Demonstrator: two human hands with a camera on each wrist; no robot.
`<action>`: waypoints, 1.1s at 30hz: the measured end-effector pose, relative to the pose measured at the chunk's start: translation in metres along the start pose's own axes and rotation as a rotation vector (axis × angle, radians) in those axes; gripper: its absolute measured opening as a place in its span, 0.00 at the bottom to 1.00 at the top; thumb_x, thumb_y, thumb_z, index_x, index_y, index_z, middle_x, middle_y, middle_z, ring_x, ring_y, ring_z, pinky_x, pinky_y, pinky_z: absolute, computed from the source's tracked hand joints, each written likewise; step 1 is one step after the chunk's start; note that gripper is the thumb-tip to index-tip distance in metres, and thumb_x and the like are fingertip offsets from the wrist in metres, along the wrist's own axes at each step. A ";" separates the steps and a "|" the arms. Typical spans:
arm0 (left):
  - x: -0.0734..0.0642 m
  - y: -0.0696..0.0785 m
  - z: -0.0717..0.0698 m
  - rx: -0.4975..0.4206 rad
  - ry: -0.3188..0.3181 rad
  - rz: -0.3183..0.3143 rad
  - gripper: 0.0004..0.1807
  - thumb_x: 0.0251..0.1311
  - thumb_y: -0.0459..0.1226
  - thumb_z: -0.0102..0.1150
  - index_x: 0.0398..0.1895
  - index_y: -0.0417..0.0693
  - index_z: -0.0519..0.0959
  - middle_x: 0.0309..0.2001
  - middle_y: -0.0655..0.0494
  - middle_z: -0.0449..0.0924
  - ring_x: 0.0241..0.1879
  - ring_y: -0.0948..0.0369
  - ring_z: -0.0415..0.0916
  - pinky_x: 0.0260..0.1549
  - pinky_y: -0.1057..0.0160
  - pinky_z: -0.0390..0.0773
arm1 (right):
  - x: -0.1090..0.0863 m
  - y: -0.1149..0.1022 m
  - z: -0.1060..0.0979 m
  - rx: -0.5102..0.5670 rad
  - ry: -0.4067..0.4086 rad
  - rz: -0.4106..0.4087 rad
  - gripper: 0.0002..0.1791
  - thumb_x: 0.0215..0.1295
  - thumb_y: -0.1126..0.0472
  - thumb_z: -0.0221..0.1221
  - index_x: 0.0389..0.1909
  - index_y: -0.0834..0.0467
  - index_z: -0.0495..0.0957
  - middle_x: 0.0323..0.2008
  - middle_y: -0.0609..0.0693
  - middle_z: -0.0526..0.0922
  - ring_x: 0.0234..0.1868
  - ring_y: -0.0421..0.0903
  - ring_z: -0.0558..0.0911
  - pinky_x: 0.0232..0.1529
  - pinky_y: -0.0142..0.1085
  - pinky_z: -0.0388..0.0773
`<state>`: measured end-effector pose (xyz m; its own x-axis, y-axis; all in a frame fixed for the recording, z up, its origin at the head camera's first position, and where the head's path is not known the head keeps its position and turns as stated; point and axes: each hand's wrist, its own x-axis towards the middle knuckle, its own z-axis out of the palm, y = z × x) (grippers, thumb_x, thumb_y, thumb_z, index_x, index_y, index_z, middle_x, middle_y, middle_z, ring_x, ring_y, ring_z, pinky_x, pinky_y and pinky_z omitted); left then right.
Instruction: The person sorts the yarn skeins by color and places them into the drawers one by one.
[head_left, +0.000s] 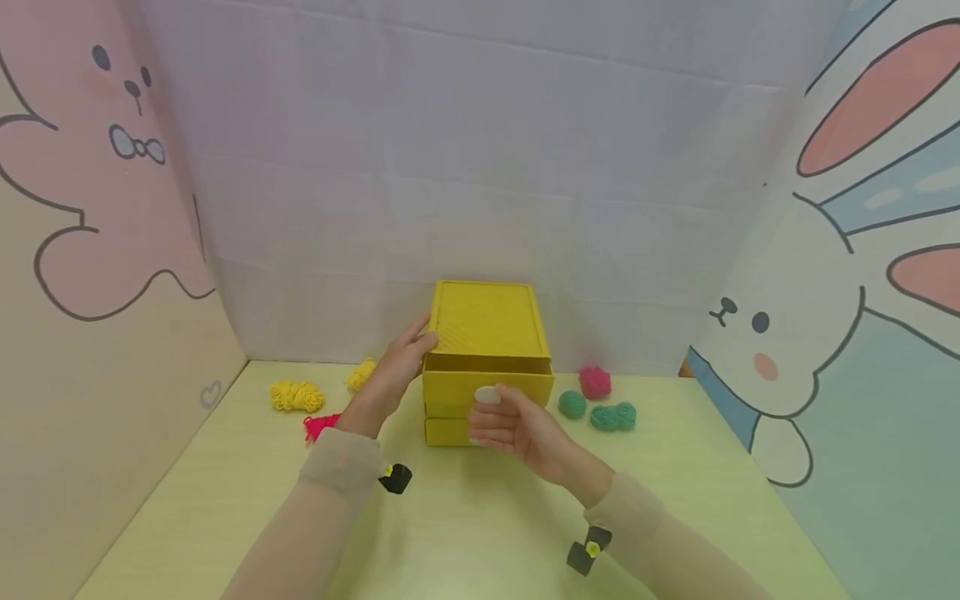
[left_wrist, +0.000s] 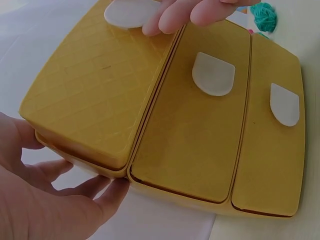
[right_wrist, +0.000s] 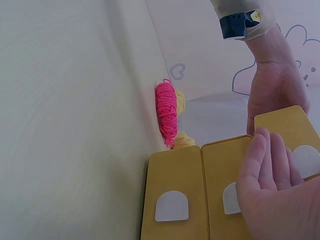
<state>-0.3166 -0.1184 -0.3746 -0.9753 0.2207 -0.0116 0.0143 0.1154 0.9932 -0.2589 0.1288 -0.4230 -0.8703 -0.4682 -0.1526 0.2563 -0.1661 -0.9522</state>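
yellow 3-drawer box (head_left: 486, 358) sits mid-table w/ back to the white wall, top drawer (head_left: 487, 387) out a bit. left hand (head_left: 397, 362) lies flat on the box's left side, fingers straight, prob. bracing it so it won't slide. right hand (head_left: 517, 427) at the front, fingertips (left_wrist: 172, 17) curled over the top drawer's white tab (left_wrist: 131, 12), pinching it. yarn balls: pink (head_left: 595, 382), 2 green (head_left: 612, 416) on the right.

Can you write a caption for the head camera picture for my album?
Left hand steadies a yellow drawer box while right hand pulls its top drawer tab.
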 end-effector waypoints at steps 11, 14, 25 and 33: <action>-0.001 0.000 0.000 -0.023 -0.009 -0.018 0.36 0.83 0.48 0.44 0.88 0.64 0.47 0.86 0.47 0.48 0.83 0.45 0.48 0.81 0.39 0.49 | -0.015 0.000 0.005 -0.004 -0.022 0.030 0.39 0.82 0.38 0.50 0.71 0.71 0.70 0.58 0.61 0.87 0.56 0.52 0.89 0.67 0.47 0.80; -0.001 -0.001 -0.001 -0.026 -0.010 -0.021 0.35 0.84 0.49 0.44 0.88 0.65 0.47 0.86 0.49 0.47 0.84 0.46 0.47 0.82 0.39 0.49 | -0.019 0.000 0.006 -0.012 -0.027 0.040 0.39 0.82 0.38 0.50 0.71 0.70 0.71 0.55 0.59 0.89 0.56 0.51 0.89 0.67 0.47 0.79; 0.000 -0.002 0.000 -0.022 -0.018 -0.017 0.35 0.84 0.49 0.44 0.88 0.67 0.47 0.87 0.51 0.46 0.84 0.47 0.46 0.81 0.39 0.49 | -0.035 0.002 0.011 -0.002 -0.041 0.077 0.39 0.82 0.38 0.50 0.71 0.70 0.71 0.58 0.59 0.88 0.62 0.58 0.86 0.70 0.50 0.77; 0.001 -0.001 -0.001 -0.017 -0.029 -0.011 0.36 0.85 0.48 0.43 0.89 0.64 0.45 0.87 0.49 0.43 0.85 0.44 0.44 0.81 0.37 0.48 | -0.045 0.004 0.016 0.003 -0.050 0.087 0.40 0.83 0.39 0.49 0.73 0.72 0.69 0.60 0.62 0.86 0.60 0.57 0.87 0.68 0.48 0.79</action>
<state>-0.3181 -0.1196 -0.3758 -0.9685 0.2476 -0.0261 -0.0009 0.1016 0.9948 -0.2124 0.1355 -0.4156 -0.8227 -0.5235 -0.2216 0.3315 -0.1252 -0.9351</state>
